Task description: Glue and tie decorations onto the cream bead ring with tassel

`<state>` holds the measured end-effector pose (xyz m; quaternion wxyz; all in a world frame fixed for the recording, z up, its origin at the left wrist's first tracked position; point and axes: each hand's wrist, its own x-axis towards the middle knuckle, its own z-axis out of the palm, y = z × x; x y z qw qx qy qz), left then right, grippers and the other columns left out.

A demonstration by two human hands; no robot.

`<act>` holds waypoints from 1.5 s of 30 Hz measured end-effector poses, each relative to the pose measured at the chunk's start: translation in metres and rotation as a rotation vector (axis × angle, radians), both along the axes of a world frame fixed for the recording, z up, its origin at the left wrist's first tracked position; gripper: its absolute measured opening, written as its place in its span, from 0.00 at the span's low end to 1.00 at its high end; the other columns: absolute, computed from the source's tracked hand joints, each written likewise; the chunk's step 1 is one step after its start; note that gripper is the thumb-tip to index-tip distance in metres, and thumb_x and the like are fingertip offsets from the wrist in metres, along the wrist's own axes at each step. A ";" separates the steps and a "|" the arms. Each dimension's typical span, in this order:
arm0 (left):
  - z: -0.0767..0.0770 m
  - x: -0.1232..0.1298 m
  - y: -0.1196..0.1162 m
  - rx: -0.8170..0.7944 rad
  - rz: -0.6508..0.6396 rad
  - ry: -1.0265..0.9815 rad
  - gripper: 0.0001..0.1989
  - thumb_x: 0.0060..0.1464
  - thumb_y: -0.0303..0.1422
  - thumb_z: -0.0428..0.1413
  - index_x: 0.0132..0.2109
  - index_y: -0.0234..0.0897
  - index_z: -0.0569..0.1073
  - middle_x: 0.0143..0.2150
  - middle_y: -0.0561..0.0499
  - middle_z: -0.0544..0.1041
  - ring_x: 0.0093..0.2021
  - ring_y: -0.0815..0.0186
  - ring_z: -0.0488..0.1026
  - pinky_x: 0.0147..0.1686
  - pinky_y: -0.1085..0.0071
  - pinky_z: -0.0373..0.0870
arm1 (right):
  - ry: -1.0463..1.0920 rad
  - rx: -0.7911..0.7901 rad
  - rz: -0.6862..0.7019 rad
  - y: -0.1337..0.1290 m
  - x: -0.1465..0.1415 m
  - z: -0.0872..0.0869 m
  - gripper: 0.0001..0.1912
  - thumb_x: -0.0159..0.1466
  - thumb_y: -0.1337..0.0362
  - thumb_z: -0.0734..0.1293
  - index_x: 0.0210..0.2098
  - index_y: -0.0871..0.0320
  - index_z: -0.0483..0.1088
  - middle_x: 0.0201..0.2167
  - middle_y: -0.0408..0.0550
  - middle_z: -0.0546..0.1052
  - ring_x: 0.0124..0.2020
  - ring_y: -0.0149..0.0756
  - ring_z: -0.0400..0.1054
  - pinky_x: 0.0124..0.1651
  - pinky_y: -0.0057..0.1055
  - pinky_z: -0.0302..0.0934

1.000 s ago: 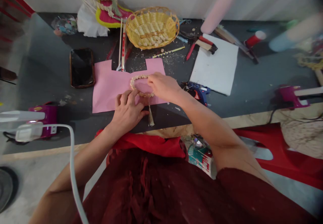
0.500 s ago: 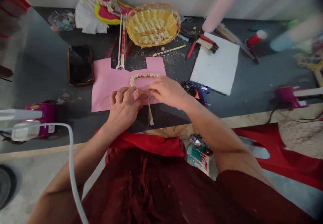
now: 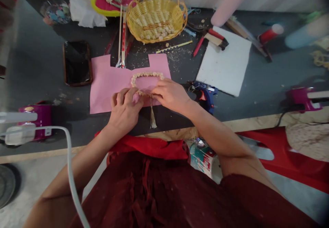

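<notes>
The left hand (image 3: pixel 124 111) has its fingers bent and a little apart, at the lower left of the beaded loop (image 3: pixel 147 74). The right hand (image 3: pixel 171 93) has its fingertips together on the loop's lower right. The pink sheet (image 3: pixel 102 91) is under the loop. The blue glue gun (image 3: pixel 207 92) lies near the right wrist. The loop is pale, with a tassel (image 3: pixel 153 118) hanging down.

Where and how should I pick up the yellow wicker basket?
I'd grip the looped rims at the left and right ends of the yellow basket, coming from above. It sits upright, open and oval, with those loops standing out; lift level, as it holds small pale pieces.
</notes>
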<state>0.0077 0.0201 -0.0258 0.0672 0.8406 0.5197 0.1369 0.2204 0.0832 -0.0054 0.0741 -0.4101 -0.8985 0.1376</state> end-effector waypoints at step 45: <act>0.011 0.008 0.010 0.153 -0.148 0.150 0.23 0.60 0.24 0.49 0.58 0.47 0.73 0.64 0.40 0.63 0.62 0.45 0.58 0.55 0.44 0.57 | -0.146 -0.008 -0.112 -0.054 0.013 -0.002 0.16 0.70 0.69 0.56 0.48 0.56 0.73 0.43 0.51 0.73 0.41 0.37 0.67 0.36 0.32 0.54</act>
